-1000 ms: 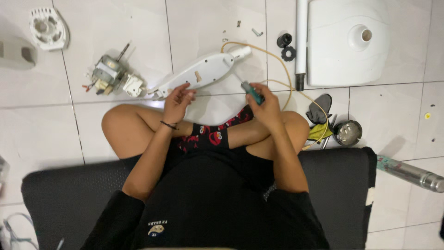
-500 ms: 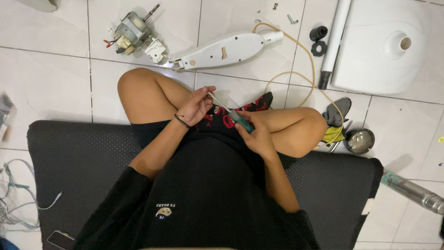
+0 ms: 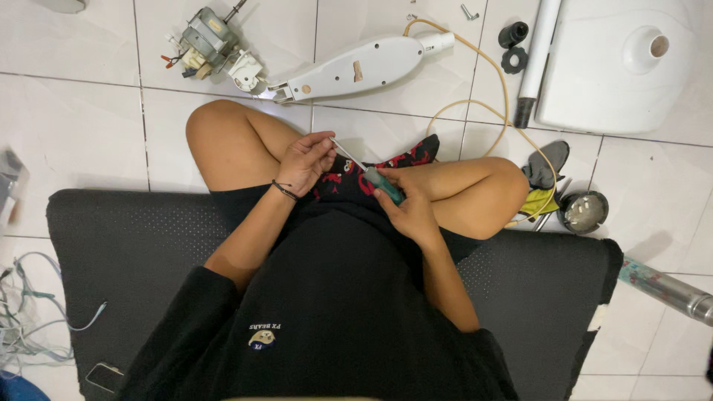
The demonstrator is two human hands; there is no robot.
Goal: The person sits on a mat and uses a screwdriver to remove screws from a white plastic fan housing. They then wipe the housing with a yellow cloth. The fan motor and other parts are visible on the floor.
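Person is sitting cross-legged on a black perforated floor mat (image 3: 134,245) laid over white tiles, both hands meeting over the lap. The right hand (image 3: 407,208) is wrapped around the green-handled screwdriver with a thin metal shaft (image 3: 371,173), fingers curled tight on the handle, shaft angled up and to the left. The left hand (image 3: 304,160) has its fingertips pressed together right at the tip of that shaft. It looks like they're pinching something tiny there, but it's too small to make out, so can't say what. So the screwdriver sits just above the knees, bridging the two hands.

Out on the tiles past the knees: a long white plastic housing (image 3: 353,69) lying flat, with a small electric motor with a metal frame and coloured wires (image 3: 206,38) just beside its left end. A tan power cord (image 3: 490,89) loops from the housing's right end down past the right knee. Further right there's a white tube (image 3: 536,56) leaning against a big white rounded plastic base (image 3: 624,63), two black ring-shaped parts (image 3: 512,46) next to the tube, and a small round metal dish (image 3: 583,212) near the right knee. Bundle of pale cables (image 3: 30,312) off the left edge of the mat.
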